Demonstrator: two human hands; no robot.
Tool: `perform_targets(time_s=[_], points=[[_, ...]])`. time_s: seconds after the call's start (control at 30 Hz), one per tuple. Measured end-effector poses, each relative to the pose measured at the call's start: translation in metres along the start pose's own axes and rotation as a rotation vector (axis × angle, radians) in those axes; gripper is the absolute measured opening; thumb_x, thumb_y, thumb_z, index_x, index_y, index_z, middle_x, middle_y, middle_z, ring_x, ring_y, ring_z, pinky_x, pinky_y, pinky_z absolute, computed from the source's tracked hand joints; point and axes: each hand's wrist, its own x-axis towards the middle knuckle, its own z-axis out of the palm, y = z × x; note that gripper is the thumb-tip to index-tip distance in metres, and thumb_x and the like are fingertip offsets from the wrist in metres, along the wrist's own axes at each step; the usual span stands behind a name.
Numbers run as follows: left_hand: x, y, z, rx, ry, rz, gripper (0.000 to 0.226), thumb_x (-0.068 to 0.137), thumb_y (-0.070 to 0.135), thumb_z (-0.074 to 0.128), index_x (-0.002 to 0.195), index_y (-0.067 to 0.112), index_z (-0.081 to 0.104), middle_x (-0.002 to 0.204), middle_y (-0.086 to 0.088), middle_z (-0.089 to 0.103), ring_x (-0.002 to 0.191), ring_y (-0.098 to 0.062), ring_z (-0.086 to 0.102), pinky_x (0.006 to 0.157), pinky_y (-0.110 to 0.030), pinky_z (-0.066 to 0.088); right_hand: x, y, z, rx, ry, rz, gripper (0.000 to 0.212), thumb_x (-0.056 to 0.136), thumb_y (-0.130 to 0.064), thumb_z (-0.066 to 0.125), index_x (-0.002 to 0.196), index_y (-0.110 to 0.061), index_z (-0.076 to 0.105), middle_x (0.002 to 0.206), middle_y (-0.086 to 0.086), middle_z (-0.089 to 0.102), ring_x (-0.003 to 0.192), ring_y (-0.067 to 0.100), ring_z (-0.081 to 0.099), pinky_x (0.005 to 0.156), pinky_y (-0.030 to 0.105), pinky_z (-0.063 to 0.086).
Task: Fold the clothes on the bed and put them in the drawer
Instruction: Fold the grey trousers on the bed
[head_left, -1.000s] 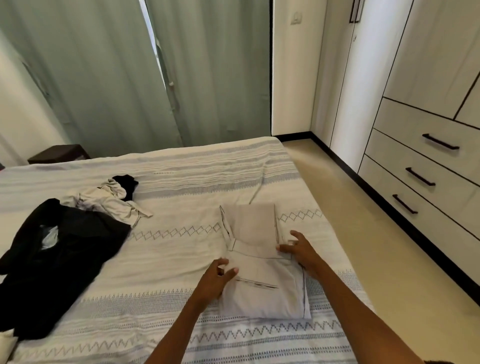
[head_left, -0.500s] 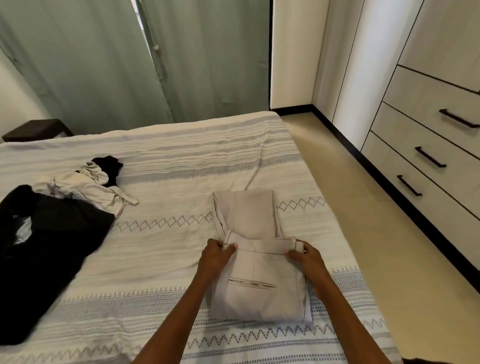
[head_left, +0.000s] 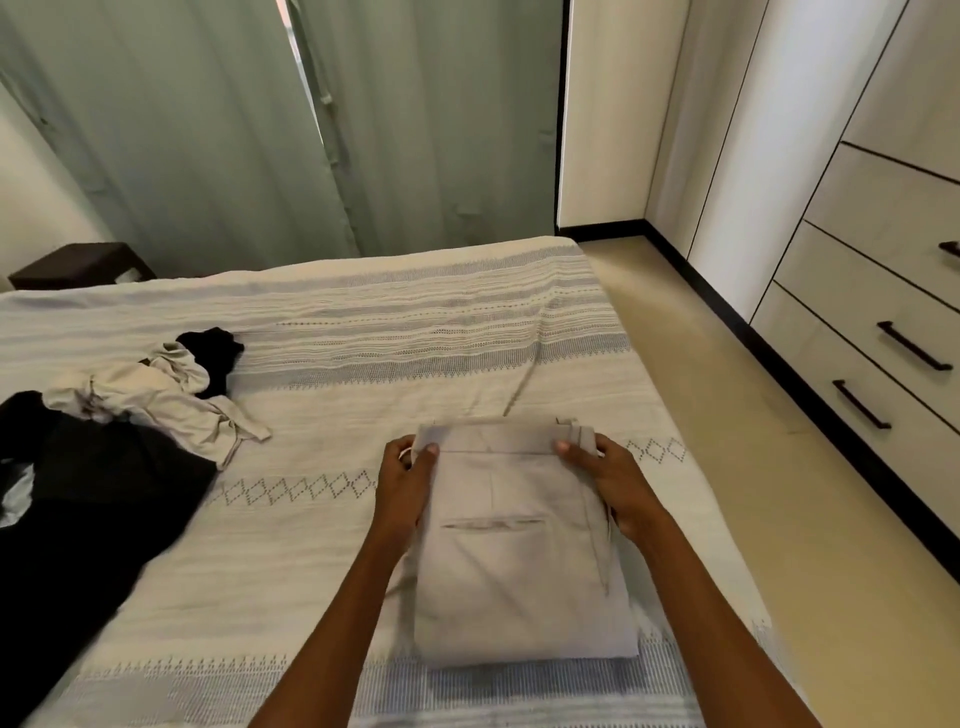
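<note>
The bed (head_left: 363, 332) carries everything: at its right edge lies the folded beige trousers (head_left: 519, 561), pocket side up. Across the bed from them, at its left side, sprawls a black garment (head_left: 78, 509) with a crumpled beige garment (head_left: 156, 400) on top, well apart from the trousers. Right of the bed, across bare floor, stand the drawers (head_left: 883, 322), all closed. The left hand (head_left: 402, 486) and right hand (head_left: 615, 486) each pinch a far corner of the trousers, fingers curled around the fold.
</note>
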Motion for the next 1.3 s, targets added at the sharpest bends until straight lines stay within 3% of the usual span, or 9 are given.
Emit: perform_targets(time_s=[0.13, 0.37, 0.57, 0.7, 0.77, 0.87, 0.97, 1.1, 1.3], points=[[0.059, 0.003, 0.015, 0.160, 0.030, 0.095, 0.028, 0.099, 0.027, 0.059, 0.124, 0.015, 0.054, 0.102, 0.005, 0.063, 0.090, -0.011, 0.062, 0.070, -0.013, 0.046, 0.074, 0.016, 0.020, -0.352, 0.137, -0.119, 0.034, 0.089, -0.052, 0.069, 0.107, -0.024, 0.068, 0.100, -0.003, 0.073, 0.097, 0.023, 0.069, 0.080, 0.037, 0.054], [0.114, -0.057, 0.022, 0.655, 0.010, 0.112, 0.048, 0.091, 0.061, 0.050, 0.116, 0.022, 0.060, 0.108, -0.001, 0.058, 0.095, -0.021, 0.061, 0.074, -0.037, 0.050, 0.121, 0.079, 0.032, -1.000, 0.322, -0.131, 0.066, 0.103, -0.051, 0.036, 0.152, -0.007, 0.029, 0.139, 0.018, 0.054, 0.119, 0.039, 0.056, 0.098, 0.047, 0.045], [0.117, -0.061, 0.022, 0.610, -0.012, 0.112, 0.047, 0.091, 0.058, 0.055, 0.112, 0.016, 0.061, 0.108, -0.006, 0.058, 0.094, -0.024, 0.061, 0.073, -0.035, 0.047, 0.129, 0.089, 0.030, -0.979, 0.316, -0.134, 0.077, 0.103, -0.052, 0.038, 0.157, -0.002, 0.015, 0.145, 0.023, 0.043, 0.125, 0.039, 0.049, 0.101, 0.048, 0.041], [0.095, -0.049, 0.016, 0.613, -0.066, 0.094, 0.067, 0.089, 0.043, 0.065, 0.142, 0.008, 0.044, 0.139, -0.016, 0.049, 0.126, -0.035, 0.049, 0.103, -0.042, 0.041, 0.111, 0.076, 0.023, -0.876, 0.254, -0.109, 0.085, 0.100, -0.046, 0.051, 0.158, -0.001, 0.009, 0.152, 0.024, 0.032, 0.133, 0.040, 0.040, 0.111, 0.046, 0.034], [0.060, -0.036, 0.016, 0.706, -0.034, 0.193, 0.069, 0.093, 0.032, 0.063, 0.150, 0.007, 0.033, 0.148, -0.018, 0.040, 0.132, -0.035, 0.042, 0.107, -0.044, 0.035, 0.091, 0.069, 0.026, -0.922, 0.241, -0.127, 0.086, 0.098, -0.044, 0.056, 0.159, -0.003, 0.011, 0.156, 0.021, 0.028, 0.137, 0.040, 0.036, 0.112, 0.047, 0.033], [0.002, -0.027, 0.010, 0.709, 0.025, 0.429, 0.056, 0.095, 0.037, 0.052, 0.144, 0.012, 0.044, 0.144, -0.011, 0.048, 0.128, -0.030, 0.049, 0.104, -0.045, 0.043, 0.048, 0.069, 0.039, -1.093, 0.261, -0.357, 0.071, 0.096, -0.051, 0.048, 0.153, -0.011, 0.035, 0.153, 0.013, 0.040, 0.139, 0.035, 0.040, 0.109, 0.051, 0.038], [-0.051, -0.038, 0.009, 0.880, -0.058, 0.652, 0.046, 0.101, 0.039, 0.036, 0.141, 0.022, 0.051, 0.151, -0.003, 0.045, 0.137, -0.025, 0.043, 0.111, -0.047, 0.038, -0.006, 0.087, 0.057, -1.241, 0.101, -0.563, 0.053, 0.099, -0.047, 0.036, 0.144, -0.022, 0.050, 0.145, 0.001, 0.054, 0.141, 0.025, 0.042, 0.112, 0.049, 0.037], [-0.091, -0.084, 0.000, 1.140, -0.268, 0.584, 0.068, 0.100, 0.063, 0.001, 0.159, 0.030, 0.011, 0.165, 0.008, -0.004, 0.153, -0.016, -0.005, 0.122, -0.041, -0.005, -0.059, 0.120, 0.053, -1.389, 0.040, -0.514, 0.056, 0.100, -0.054, 0.031, 0.139, -0.024, 0.058, 0.144, 0.001, 0.058, 0.136, 0.025, 0.051, 0.111, 0.050, 0.037], [-0.097, -0.110, -0.031, 1.264, -0.437, 0.526, 0.097, 0.088, 0.085, 0.023, 0.156, 0.027, -0.015, 0.161, 0.010, -0.025, 0.149, -0.013, -0.023, 0.120, -0.041, -0.014, -0.095, 0.151, -0.001, -1.406, -0.011, -0.427, 0.087, 0.094, -0.078, 0.029, 0.151, -0.014, 0.044, 0.159, 0.009, 0.038, 0.145, 0.028, 0.038, 0.113, 0.054, 0.027]])
